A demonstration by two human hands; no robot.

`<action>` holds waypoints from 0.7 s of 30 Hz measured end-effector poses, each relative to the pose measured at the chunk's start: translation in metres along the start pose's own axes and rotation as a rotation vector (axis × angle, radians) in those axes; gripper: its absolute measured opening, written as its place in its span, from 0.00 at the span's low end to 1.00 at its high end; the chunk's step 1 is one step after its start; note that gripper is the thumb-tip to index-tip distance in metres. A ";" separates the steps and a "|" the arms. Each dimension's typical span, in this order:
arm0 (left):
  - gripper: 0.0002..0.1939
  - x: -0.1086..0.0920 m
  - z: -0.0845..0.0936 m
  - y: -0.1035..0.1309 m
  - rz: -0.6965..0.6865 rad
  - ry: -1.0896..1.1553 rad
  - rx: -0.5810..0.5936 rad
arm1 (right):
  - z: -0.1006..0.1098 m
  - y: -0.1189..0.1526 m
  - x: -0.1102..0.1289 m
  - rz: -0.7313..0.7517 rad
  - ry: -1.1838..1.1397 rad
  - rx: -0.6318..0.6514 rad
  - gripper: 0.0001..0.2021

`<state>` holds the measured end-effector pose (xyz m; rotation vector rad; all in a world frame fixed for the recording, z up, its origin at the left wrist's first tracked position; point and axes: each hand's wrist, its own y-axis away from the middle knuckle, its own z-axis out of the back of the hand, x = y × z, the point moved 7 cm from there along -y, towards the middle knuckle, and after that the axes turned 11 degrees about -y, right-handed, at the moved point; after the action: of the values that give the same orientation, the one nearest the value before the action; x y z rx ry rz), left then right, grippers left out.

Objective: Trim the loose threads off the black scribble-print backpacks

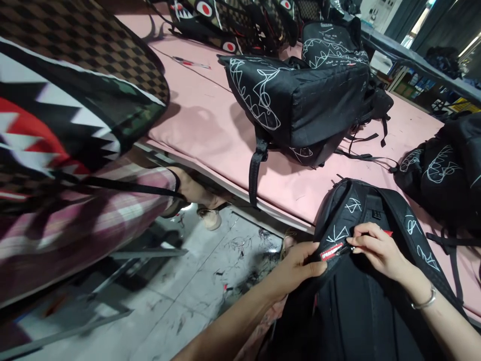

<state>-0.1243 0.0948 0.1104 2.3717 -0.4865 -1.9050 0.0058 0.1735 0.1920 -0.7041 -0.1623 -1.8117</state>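
Note:
A black backpack [370,301] with white scribbled lines on its shoulder straps lies in front of me, its upper part against the table edge. My left hand [300,268] pinches the side of this backpack, thumb beside a red label [331,251] with white lettering. To the right of the label, my right hand [379,250] has its fingers closed on a small dark piece, too small to name. A bit of red shows behind those fingers. A metal bracelet [424,299] is on the right wrist.
More black scribbled backpacks [326,108] lie on the pink table [210,135], another at the right [447,165]. At the left, a person in plaid trousers [124,200] has a checkered bag with shark teeth [93,75]. Thread scraps litter the tiled floor [195,281].

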 end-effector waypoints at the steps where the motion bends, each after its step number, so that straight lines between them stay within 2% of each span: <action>1: 0.16 -0.001 0.000 0.000 -0.009 -0.026 -0.001 | -0.002 -0.001 0.001 0.001 0.004 0.013 0.08; 8: 0.17 -0.015 -0.005 0.004 -0.078 -0.123 0.058 | -0.004 -0.006 0.015 0.024 0.036 0.037 0.09; 15: 0.17 -0.028 -0.009 0.006 -0.111 -0.190 0.026 | 0.001 -0.003 0.019 -0.006 0.036 0.019 0.10; 21: 0.19 -0.028 -0.012 0.006 -0.101 -0.213 0.010 | 0.001 -0.003 0.022 -0.016 -0.030 0.002 0.09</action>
<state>-0.1189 0.0955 0.1414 2.2512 -0.3954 -2.2179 -0.0003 0.1570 0.2051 -0.7307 -0.1896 -1.8168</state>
